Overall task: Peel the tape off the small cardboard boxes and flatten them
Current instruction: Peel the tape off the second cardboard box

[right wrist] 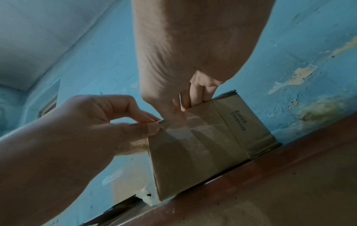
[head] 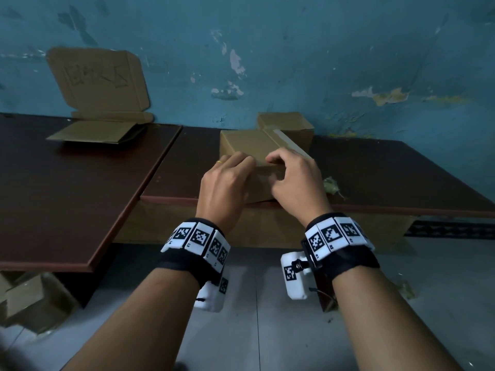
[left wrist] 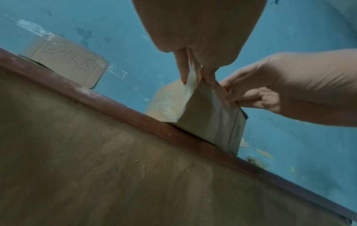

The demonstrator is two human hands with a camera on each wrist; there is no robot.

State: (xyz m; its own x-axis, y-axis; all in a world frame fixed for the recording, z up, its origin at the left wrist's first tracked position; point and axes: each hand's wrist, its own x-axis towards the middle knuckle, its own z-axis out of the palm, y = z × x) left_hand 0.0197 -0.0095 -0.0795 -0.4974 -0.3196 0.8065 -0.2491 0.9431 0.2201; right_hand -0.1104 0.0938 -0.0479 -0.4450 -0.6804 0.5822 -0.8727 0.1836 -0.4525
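Note:
A small brown cardboard box [head: 249, 145] stands at the near edge of the dark table [head: 388, 172], with clear tape [head: 288, 143] running across its top. My left hand [head: 241, 159] pinches a lifted end of the tape [left wrist: 193, 75] at the box's near top edge, thumb against forefinger [right wrist: 152, 119]. My right hand [head: 274, 159] grips the same edge of the box [right wrist: 203, 145] just to the right, fingers curled over the top. A second taped box [head: 286, 125] sits behind, against the wall.
An opened flat carton [head: 99, 76] with handwriting leans on the blue wall at back left, its base [head: 93, 132] lying on a second, nearer tabletop [head: 67, 188]. A crumpled tape wad [head: 330, 184] lies right of my hand. More boxes [head: 34, 301] sit on the floor below.

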